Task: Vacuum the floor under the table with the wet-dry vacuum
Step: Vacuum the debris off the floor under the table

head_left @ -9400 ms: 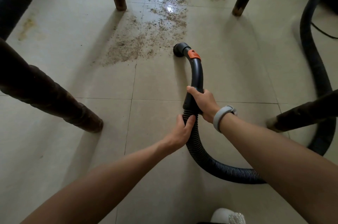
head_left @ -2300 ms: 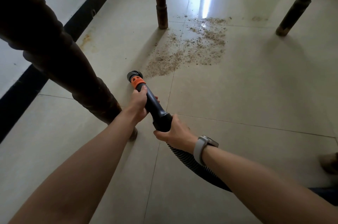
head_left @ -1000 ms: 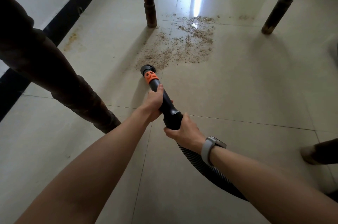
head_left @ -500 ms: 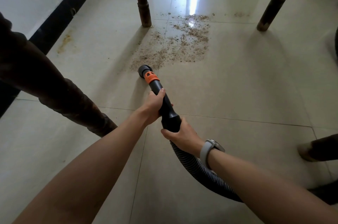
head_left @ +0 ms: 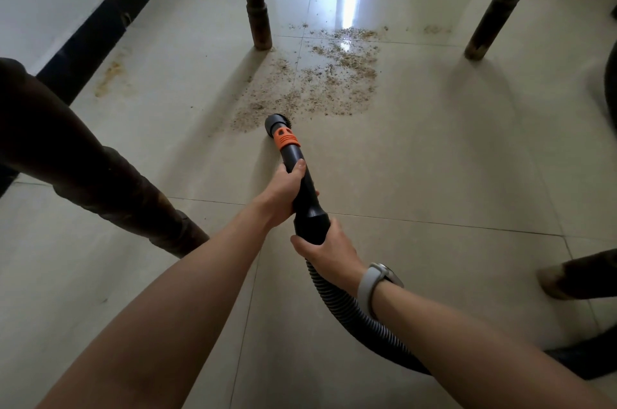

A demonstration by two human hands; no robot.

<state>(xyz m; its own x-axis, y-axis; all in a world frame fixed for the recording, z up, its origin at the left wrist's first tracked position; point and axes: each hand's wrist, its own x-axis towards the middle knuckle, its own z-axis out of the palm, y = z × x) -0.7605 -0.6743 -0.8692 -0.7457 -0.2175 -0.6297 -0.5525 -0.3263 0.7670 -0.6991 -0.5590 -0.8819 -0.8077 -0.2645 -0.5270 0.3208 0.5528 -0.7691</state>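
Pale floor tiles [head_left: 434,175] run under the surface. Right hand [head_left: 329,250] wraps the hose cuff [head_left: 312,225]; left hand [head_left: 283,190] curls round the wand [head_left: 298,171]. Nozzle [head_left: 276,124] touches the debris [head_left: 327,81] edge: sweeping begins. Next, push forward between far legs [head_left: 257,8]; open room lies rightward.

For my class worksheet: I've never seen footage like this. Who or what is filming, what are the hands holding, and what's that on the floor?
A person wears a camera on the head, so you look down along both arms. The left hand grips the black vacuum tube near its nozzle; the right hand, with a wristband, grips where the ribbed hose begins. The nozzle sits at the near edge of brown crumbs scattered on the tiled floor between dark table legs.
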